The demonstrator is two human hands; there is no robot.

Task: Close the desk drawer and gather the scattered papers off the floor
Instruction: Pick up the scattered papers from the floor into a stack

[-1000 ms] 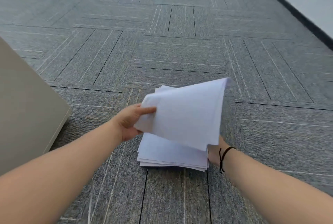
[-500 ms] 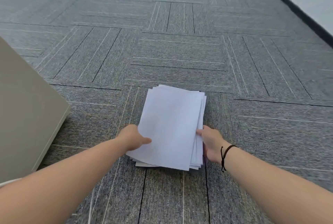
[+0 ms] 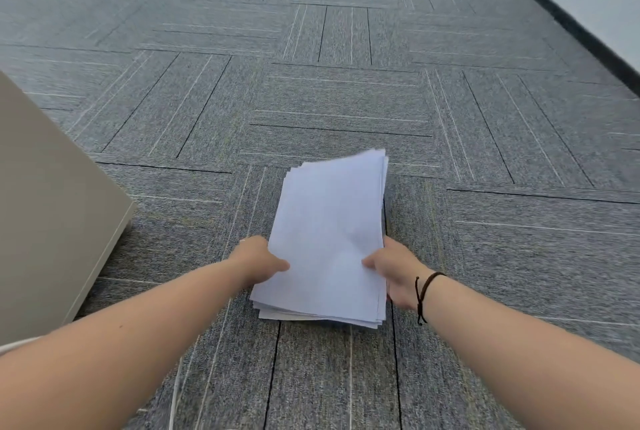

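- Both hands are clamped on the stack of plain white paper sheets [image 3: 329, 239], one on each long edge, down near the end of the stack closest to the person.
- left hand [image 3: 258, 261] has its thumb lying flat on the top sheet and the rest of its fingers tucked under the left edge, so it's pinching the stack.
- right hand [image 3: 393, 272] does the same on the right edge: thumb on top, fingers curled underneath where you can't really see them.
- thin dark cord bracelet [image 3: 424, 292] sits on the right wrist, just behind that hand.
- the stack sits on the grey carpet-tile floor [image 3: 346, 100], roughly in the middle of the view. Can't honestly tell whether the near end is lifted off the carpet or still resting on it; the far end looks like it's down on the tiles.
- sheets aren't squared up, the corners fan out a bit at the far end and along the near edge.
- left of the stack and well apart from it is a flat beige furniture panel [image 3: 52, 215], standing on the carpet.
- near side of the stack, a thin white cable [image 3: 175, 395] lies on the carpet under the left forearm.
- far off to the right of the stack, a pale wall with a dark skirting strip [image 3: 568, 24] runs along the carpet's edge.
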